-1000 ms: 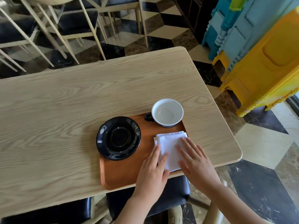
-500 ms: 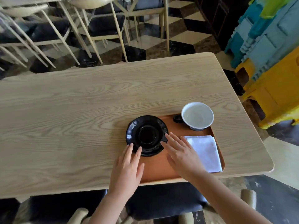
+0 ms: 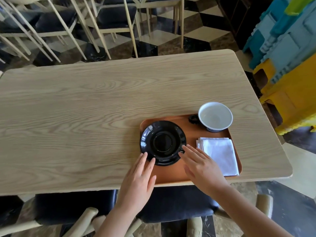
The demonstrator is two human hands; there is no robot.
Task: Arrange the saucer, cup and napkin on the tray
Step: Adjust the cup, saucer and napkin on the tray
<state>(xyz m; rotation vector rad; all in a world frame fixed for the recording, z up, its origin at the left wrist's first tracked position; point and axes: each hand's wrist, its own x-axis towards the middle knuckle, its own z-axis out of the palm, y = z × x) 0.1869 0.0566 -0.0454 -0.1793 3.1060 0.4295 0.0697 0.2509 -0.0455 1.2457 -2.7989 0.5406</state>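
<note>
I judge the glossy black saucer (image 3: 162, 142), lower centre, rigid, slippery and breakable; both flat, unclenched hands, left hand (image 3: 136, 181) and right hand (image 3: 202, 165), apparently touch its rim, where I would grip it.

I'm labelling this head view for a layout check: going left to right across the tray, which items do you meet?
saucer → napkin. The cup sits behind the napkin at the tray's far right corner, overlapping its span.

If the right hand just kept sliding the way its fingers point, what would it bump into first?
The right hand points up and to the left, and its fingertips already sit at the near right rim of the black saucer. So the saucer comes first, almost at once; whether they touch yet is unclear.
</note>
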